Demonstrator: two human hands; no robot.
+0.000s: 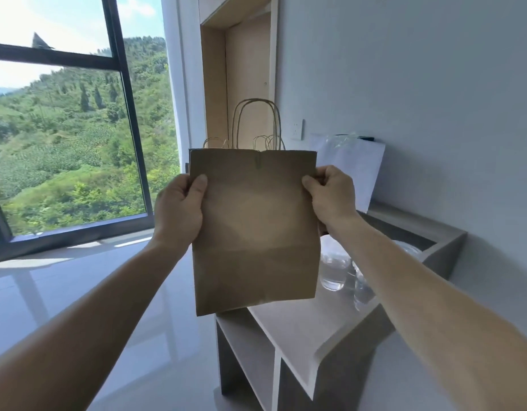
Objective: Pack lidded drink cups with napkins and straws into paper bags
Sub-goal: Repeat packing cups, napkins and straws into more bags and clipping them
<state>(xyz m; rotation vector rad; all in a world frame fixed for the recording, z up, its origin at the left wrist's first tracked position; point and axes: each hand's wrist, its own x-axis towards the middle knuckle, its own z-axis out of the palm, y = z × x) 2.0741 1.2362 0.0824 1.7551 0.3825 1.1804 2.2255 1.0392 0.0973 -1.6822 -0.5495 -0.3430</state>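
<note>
A flat brown paper bag (255, 232) with twine handles is held up in the air in front of me, above the near end of the counter (303, 324). My left hand (179, 209) pinches its left edge and my right hand (333, 197) pinches its right edge, thumbs on the near face. Behind the bag's top, handles of more paper bags (269, 142) show. Clear plastic cups (335, 272) stand on the counter to the right, partly hidden by the bag and my right arm.
A white sheet or packet (357, 164) leans on the wall (419, 84) behind the counter, with clear plastic wrapping at its top. The counter has open shelves (250, 360) below. A large window (72, 129) is at the left, glossy floor (78, 286) below it.
</note>
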